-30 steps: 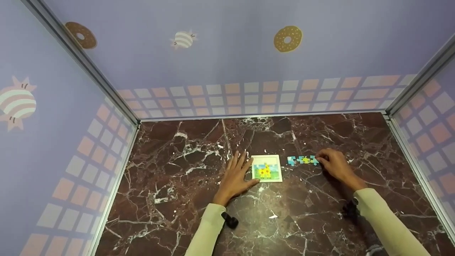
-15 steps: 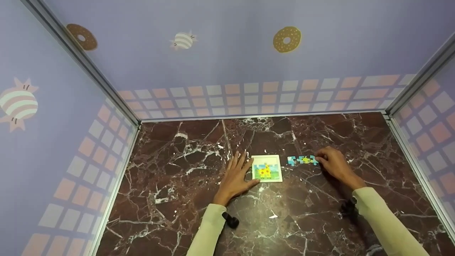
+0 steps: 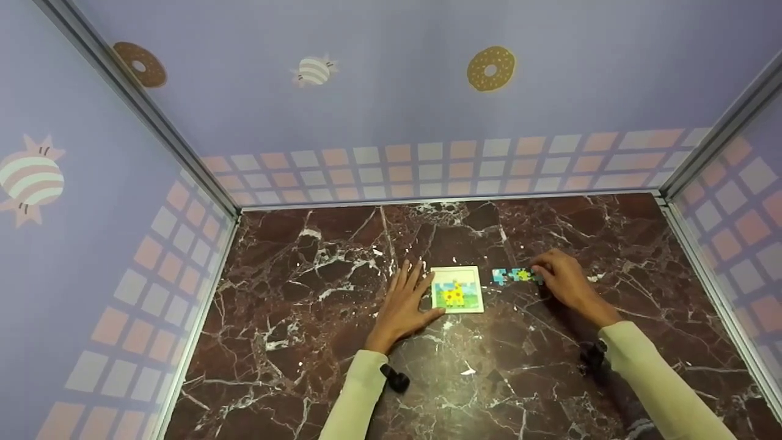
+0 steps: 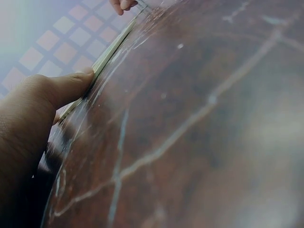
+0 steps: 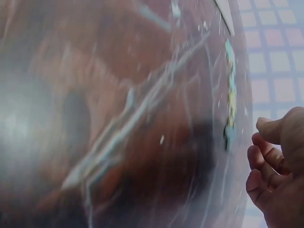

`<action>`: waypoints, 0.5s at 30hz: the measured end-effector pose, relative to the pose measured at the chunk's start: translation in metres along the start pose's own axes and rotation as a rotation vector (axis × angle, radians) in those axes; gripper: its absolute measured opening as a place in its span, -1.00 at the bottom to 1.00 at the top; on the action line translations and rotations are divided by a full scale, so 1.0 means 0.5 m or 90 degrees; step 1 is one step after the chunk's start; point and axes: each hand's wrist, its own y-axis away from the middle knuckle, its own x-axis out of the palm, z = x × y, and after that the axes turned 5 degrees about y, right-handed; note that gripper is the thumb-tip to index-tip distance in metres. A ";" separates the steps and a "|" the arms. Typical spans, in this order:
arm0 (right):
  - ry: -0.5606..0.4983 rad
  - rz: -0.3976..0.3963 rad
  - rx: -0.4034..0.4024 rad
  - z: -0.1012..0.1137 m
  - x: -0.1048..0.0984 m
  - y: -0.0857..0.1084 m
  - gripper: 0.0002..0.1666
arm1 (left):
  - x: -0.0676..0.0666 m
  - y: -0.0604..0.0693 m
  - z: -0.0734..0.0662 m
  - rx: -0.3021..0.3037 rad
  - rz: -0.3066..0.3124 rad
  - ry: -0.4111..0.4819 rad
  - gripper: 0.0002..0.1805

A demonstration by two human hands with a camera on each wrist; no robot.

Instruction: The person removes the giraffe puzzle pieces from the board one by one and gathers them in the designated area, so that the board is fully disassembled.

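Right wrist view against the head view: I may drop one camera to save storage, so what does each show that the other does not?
Only the right wrist view shows the underside of the right hand's curled fingers, with a gap between them and the row of puzzle pieces.

Only the head view shows the left hand, the giraffe picture and the pale sleeves.

Both share the right hand, the row of puzzle pieces, the dark marbled surface and the wall's printed squares.

Lilac walls (image 3: 397, 104) with pink and white squares (image 3: 431, 170) around a brown marbled surface (image 3: 293, 391)
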 end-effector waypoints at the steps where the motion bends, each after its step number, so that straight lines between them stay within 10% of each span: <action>1: -0.003 0.001 -0.007 0.007 0.003 -0.002 -0.85 | -0.001 -0.001 0.000 -0.001 0.001 0.000 0.05; 15: -0.037 0.003 -0.079 0.073 0.054 -0.026 -0.89 | -0.002 0.001 0.000 0.007 -0.007 0.020 0.03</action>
